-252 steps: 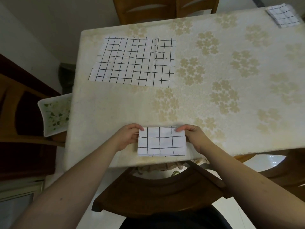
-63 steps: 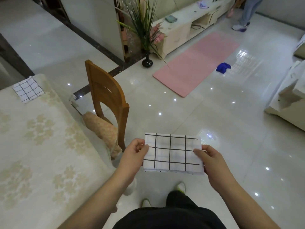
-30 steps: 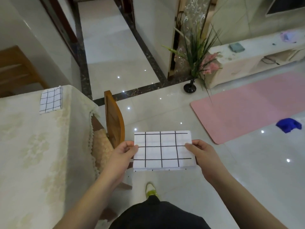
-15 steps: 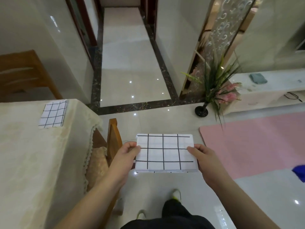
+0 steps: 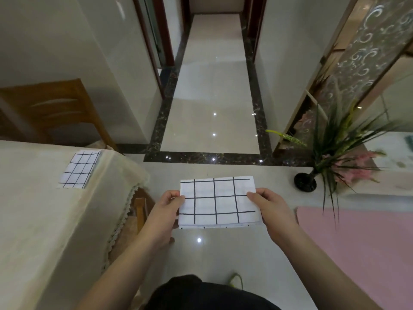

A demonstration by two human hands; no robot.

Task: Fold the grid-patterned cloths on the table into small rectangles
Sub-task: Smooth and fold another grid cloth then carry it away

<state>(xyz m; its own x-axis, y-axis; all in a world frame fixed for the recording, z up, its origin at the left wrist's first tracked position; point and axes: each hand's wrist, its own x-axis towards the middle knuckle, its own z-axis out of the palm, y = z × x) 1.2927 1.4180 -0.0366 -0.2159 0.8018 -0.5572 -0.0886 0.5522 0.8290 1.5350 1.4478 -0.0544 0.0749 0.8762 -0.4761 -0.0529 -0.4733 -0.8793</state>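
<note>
Folded grid-patterned cloth [image 5: 218, 202] is held up in the air over the glossy tiled floor [image 5: 210, 104], off the table, roughly centre of view. It's a small rectangle, white w/ black grid lines, flat side up, layered edges showing along its near side.

Left hand [image 5: 166, 211] pinches the cloth's left edge, thumb on top, fingers curled under. Right hand [image 5: 271, 211] pinches the right edge the same way, thumb on top near the middle grid line. Both forearms reach in from the bottom of the frame; cloth is stretched level btwn the two hands.

Second folded grid cloth [image 5: 78, 169] lies flat on the table [image 5: 33, 220], near the table's far right corner, well apart from the held one. Table has a pale cream tablecloth w/ a scalloped lace trim hanging on the side facing the person.

Wooden chair [image 5: 55, 113] stands behind the table's far end by the wall. Another chair's wood frame [image 5: 140, 211] and cushion peek out just beside the left hand, tucked under the table edge.

Right side: pink mat [image 5: 357, 253] on the floor, and a spiky green plant w/ pink flowers in a dark vase [image 5: 305, 181]. Hallway w/ dark marble border runs straight ahead. Person's dark clothing shows at bottom centre.
</note>
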